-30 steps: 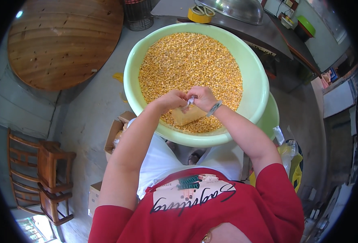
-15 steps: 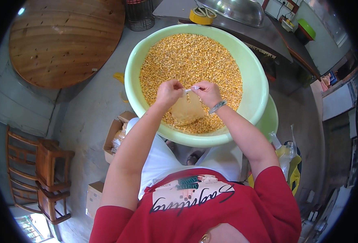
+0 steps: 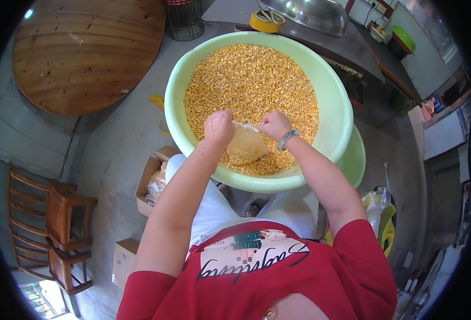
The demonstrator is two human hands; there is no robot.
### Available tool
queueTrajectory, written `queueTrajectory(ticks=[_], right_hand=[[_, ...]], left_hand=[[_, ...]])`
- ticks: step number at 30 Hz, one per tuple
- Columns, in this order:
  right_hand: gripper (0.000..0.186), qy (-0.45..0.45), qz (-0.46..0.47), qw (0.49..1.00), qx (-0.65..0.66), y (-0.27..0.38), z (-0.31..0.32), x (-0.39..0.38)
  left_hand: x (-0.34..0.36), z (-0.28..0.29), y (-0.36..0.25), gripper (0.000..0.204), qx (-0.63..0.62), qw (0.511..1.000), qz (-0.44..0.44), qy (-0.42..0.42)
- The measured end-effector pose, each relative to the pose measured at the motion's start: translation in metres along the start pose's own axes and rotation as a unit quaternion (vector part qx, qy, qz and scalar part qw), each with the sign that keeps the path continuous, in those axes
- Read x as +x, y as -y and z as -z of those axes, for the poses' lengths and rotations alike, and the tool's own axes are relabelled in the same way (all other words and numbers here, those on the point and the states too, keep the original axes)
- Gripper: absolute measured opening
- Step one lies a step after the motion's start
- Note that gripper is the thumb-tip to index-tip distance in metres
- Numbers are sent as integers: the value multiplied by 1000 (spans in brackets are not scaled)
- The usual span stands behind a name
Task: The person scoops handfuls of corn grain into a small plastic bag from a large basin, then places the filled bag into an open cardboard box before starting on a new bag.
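Note:
A wide pale green basin [image 3: 339,114] holds a broad bed of yellow corn kernels [image 3: 251,80]. Above its near side I stretch the top of a clear plastic bag [image 3: 247,145] between both hands. My left hand [image 3: 219,127] is closed on the bag's left top corner, and my right hand [image 3: 274,126], below a bracelet on the wrist, is closed on the right corner. The bag hangs down over the corn, with some kernels seeming to lie in its bottom. My fingertips are mostly hidden behind my fists.
Left of the basin stand an open cardboard box [image 3: 149,178] with plastic packs, a round wooden tabletop [image 3: 86,53] and wooden chairs [image 3: 59,229]. A dark table [image 3: 347,53] beyond carries yellow tape [image 3: 264,24] and a metal bowl [image 3: 315,16]. Bags [image 3: 376,208] lie at right.
My hands have moved apart and turned into fists, pulling the bag's top edge wider and tauter. The basin and the things around it stay put.

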State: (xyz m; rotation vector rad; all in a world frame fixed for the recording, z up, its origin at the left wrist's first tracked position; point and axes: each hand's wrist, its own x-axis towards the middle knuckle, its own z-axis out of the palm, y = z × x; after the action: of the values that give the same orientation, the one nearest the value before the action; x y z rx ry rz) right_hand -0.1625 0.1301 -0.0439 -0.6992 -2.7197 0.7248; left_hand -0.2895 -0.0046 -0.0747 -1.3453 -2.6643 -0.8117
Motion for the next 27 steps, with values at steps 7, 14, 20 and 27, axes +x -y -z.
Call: queueTrajectory(ticks=[7, 14, 20, 27], right_hand=[[13, 168, -36, 981, -89, 8, 4, -2], [16, 148, -55, 982, -102, -14, -7, 0], [16, 114, -102, 948, 280, -11, -7, 4], [17, 186, -107, 874, 437, 6, 0, 1]], left_hand=[[-6, 5, 0, 9, 114, 989, -11, 91], [0, 3, -3, 13, 78, 994, 47, 61], [2, 13, -14, 11, -135, 987, -34, -82], [-1, 22, -21, 10, -220, 965, -132, -62]])
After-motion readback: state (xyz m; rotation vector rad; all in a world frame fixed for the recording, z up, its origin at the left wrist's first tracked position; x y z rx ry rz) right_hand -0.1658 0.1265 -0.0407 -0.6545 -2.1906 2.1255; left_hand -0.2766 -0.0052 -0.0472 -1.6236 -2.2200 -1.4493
